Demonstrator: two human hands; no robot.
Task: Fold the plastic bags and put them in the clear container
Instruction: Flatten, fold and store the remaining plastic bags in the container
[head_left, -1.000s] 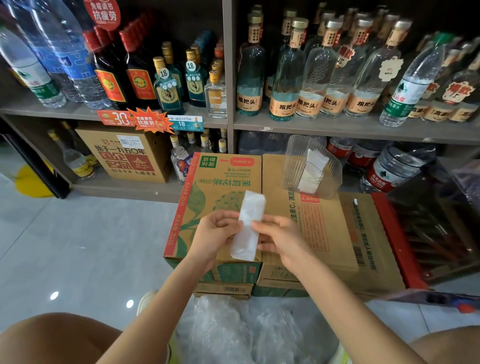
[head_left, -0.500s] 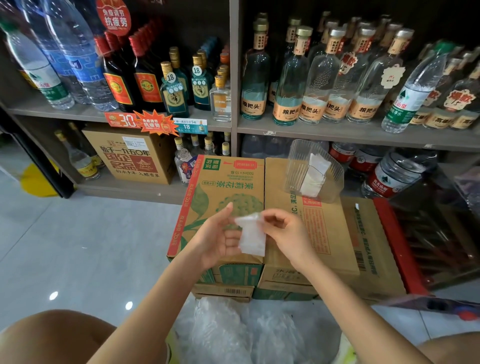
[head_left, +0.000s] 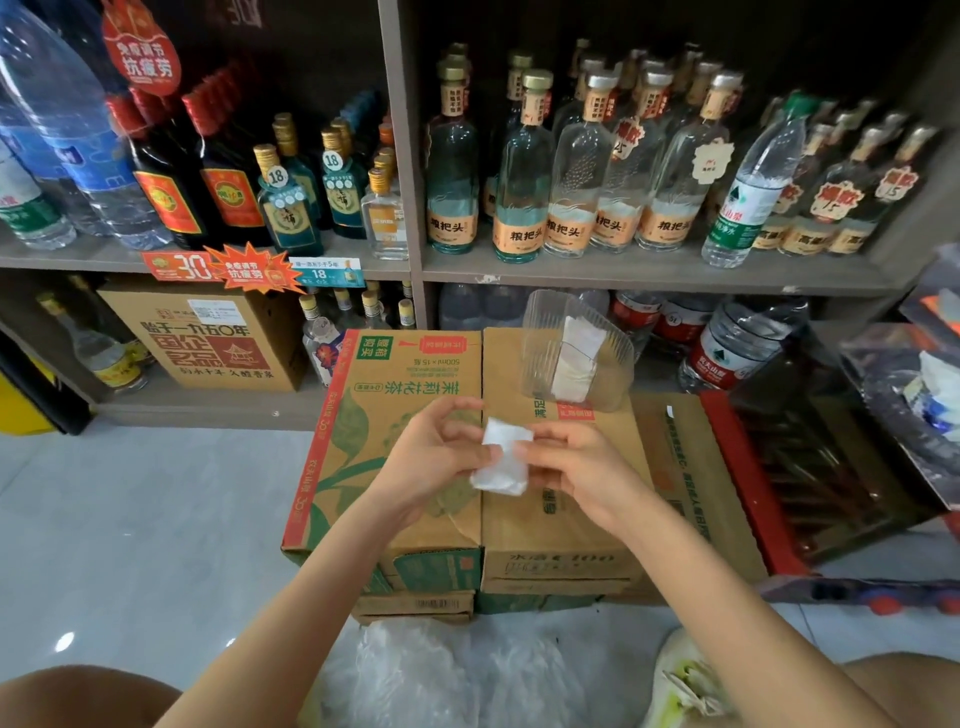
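clear bottles (head_left: 519, 231): 粮把头 | green carton (head_left: 363, 431): 茉莉花茶, 500ml×15 | red shelf tag (head_left: 179, 266): 30 | teal bottles (head_left: 288, 213): 18

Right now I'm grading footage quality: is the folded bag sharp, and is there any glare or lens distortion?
Head view: folded plastic bag, pinched by left hand and right hand, slightly soft; head view: glare spots on floor tiles; head view: wide-angle lens bows the shelf board.

A single wide-angle view looks forward and down from the person's head. It sits close above the left hand (head_left: 436, 457) and right hand (head_left: 576, 462), which meet mid-frame on a small folded white plastic bag (head_left: 501, 462). It faces brown cardboard cartons (head_left: 405, 374) and grey shelves (head_left: 623, 270) of glass bottles beyond.
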